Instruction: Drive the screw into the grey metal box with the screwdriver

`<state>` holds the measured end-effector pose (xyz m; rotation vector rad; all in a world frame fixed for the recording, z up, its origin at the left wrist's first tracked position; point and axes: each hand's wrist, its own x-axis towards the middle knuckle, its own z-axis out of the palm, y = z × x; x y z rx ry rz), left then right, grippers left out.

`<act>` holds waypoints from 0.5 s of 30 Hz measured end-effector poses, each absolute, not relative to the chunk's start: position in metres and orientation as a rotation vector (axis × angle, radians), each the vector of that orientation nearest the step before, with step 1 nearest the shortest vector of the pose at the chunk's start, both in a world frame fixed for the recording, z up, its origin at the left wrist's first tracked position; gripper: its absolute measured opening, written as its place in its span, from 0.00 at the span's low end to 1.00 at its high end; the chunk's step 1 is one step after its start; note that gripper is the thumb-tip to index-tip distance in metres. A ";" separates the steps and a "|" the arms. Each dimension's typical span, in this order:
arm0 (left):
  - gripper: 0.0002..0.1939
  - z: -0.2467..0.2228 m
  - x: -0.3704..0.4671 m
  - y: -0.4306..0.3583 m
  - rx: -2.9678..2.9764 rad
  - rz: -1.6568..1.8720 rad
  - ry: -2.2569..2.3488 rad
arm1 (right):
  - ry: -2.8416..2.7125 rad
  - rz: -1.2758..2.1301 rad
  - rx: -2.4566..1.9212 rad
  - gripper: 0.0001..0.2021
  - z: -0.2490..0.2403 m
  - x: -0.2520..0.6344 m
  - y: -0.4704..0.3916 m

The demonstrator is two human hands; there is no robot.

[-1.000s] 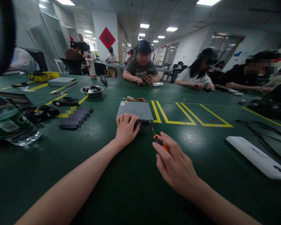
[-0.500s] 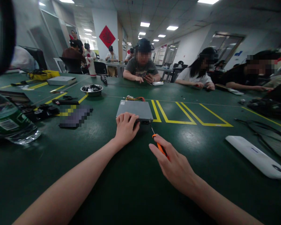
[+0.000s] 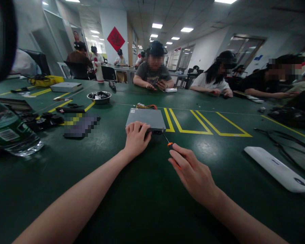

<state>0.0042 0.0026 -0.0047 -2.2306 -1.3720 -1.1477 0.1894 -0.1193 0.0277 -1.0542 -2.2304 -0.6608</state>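
Note:
A flat grey computer power supply [image 3: 148, 117] lies on the green table in front of me, a bundle of coloured wires [image 3: 147, 106] at its far side. My left hand [image 3: 137, 137] grips its near left edge, fingers bent over the top and thumb on the front face. In my right hand [image 3: 190, 166] is a screwdriver [image 3: 170, 145] with an orange and black handle, closed in the fingers. Its thin shaft slants up and left to the near right corner of the power supply. Whether the tip sits in a screw is too small to tell.
To the left are a water bottle [image 3: 12, 132], a blurred dark flat object [image 3: 82, 125] and a metal bowl [image 3: 99, 97] of small parts. A white case [image 3: 278, 169] and black cables [image 3: 284, 142] lie right. Across the table sits a person [image 3: 152, 73] holding a phone.
My right hand has shifted slightly right, and its fingers have curled closer around the screwdriver handle. The screwdriver leans more. My left hand and the power supply stay in place.

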 end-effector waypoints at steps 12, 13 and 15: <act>0.11 -0.004 0.004 0.002 -2.238 -1.149 -1.371 | -2.166 -0.667 -1.062 0.17 0.030 0.191 -0.115; 0.11 -0.004 0.004 0.003 -2.240 -1.152 -1.376 | -2.155 -0.649 -1.069 0.17 0.030 0.191 -0.115; 0.12 -0.005 0.004 0.004 -2.240 -1.155 -1.381 | -2.184 -0.593 -1.067 0.17 0.029 0.191 -0.116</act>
